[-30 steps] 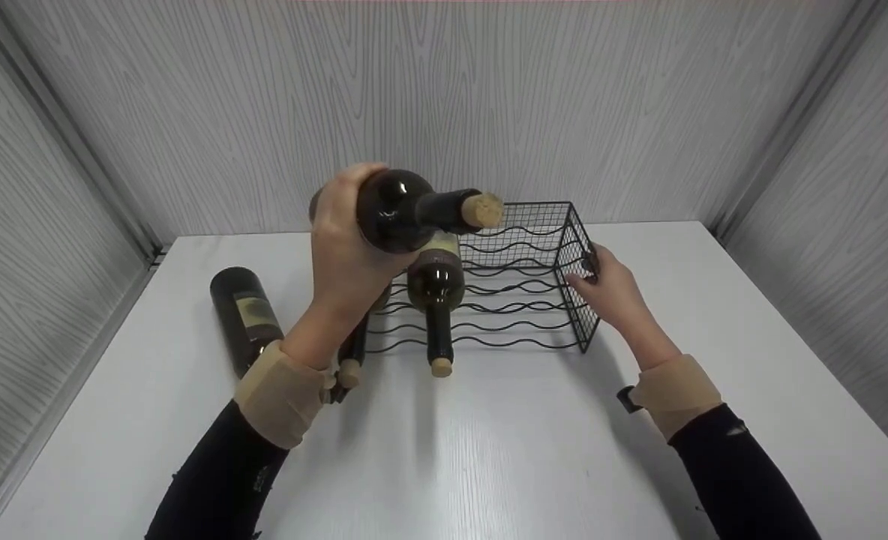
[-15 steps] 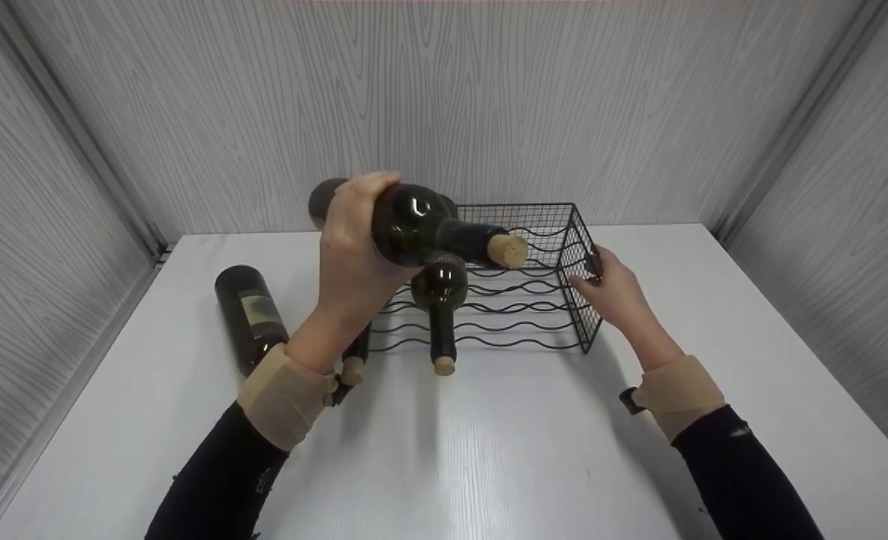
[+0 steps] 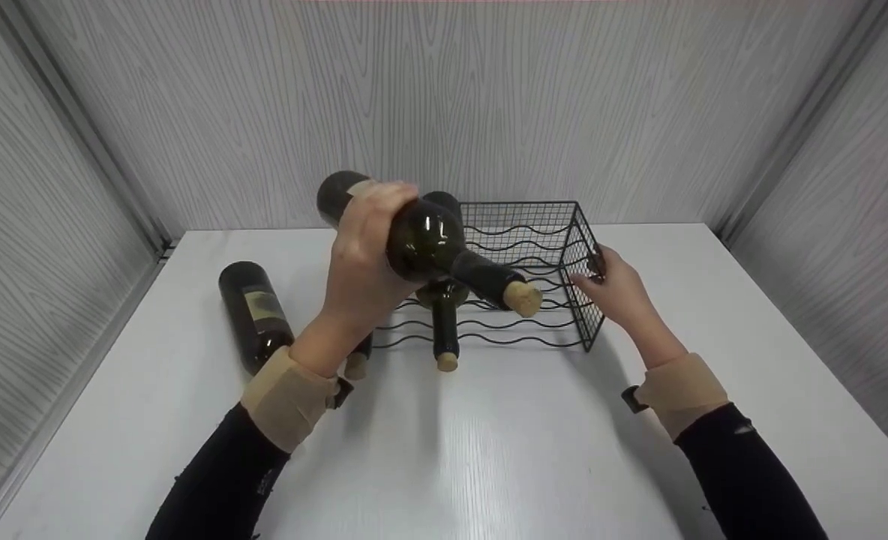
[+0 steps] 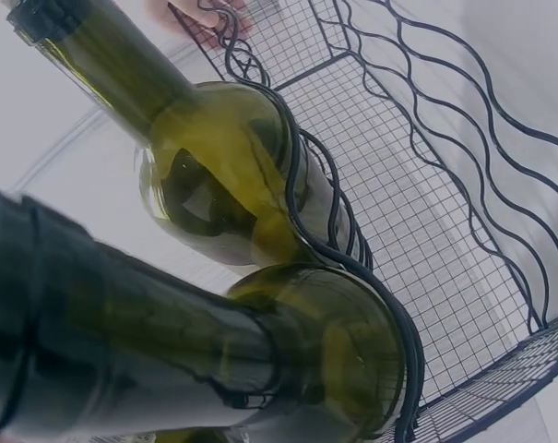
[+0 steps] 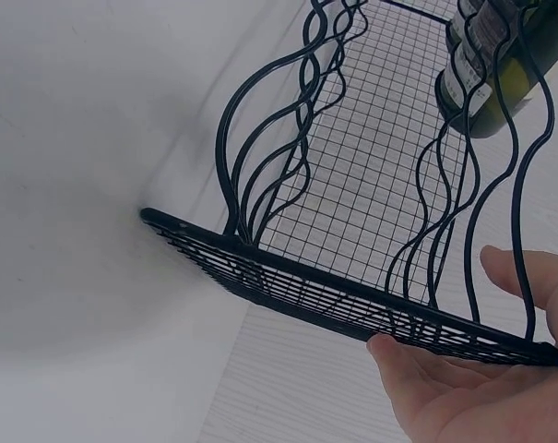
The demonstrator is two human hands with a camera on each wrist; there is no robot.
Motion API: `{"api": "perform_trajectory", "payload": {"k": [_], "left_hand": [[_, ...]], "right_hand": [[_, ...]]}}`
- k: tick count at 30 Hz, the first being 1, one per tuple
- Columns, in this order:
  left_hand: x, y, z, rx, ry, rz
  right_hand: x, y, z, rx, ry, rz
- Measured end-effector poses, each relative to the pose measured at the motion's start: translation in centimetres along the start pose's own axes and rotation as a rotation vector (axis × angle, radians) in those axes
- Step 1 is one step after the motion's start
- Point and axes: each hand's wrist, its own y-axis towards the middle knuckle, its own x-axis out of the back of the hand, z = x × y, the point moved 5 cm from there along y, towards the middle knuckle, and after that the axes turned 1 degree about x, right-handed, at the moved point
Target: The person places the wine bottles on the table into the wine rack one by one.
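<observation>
In the head view the left hand (image 3: 369,251) grips a dark corked bottle (image 3: 425,240) round its body, tilted with its cork toward the lower right, over a black wire rack (image 3: 519,341). Beneath it a second bottle (image 3: 445,322) lies in the rack, neck toward the front. Left of that, the neck of another bottle (image 3: 361,349) shows past the left wrist; the rest is hidden. The right hand (image 3: 616,289) holds the rack's right mesh side. In the right wrist view the thumb and fingers of the right hand (image 5: 491,369) are round the rack's edge (image 5: 352,286).
A labelled dark bottle (image 3: 256,315) lies on the white table (image 3: 504,450) left of the rack, partly behind the left forearm. Wood-grain panels (image 3: 444,97) stand behind and at both sides of the table.
The left hand has moved right and slightly down with its bottle, whose cork end now points lower, in front of the rack's wires. The right hand has kept its hold on the rack's side.
</observation>
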Motion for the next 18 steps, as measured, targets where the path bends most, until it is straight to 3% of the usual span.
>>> {"api": "perform_trajectory", "payload": {"k": [8, 18], "left_hand": [[0.0, -0.2, -0.6, -0.064, -0.022, 0.003], [-0.2, -1.0, -1.8, -0.201, 0.022, 0.034]], "right_hand": [[0.1, 0.0, -0.1, -0.009, 0.012, -0.004], [0.0, -0.4, -0.2, -0.007, 0.031, -0.019]]}}
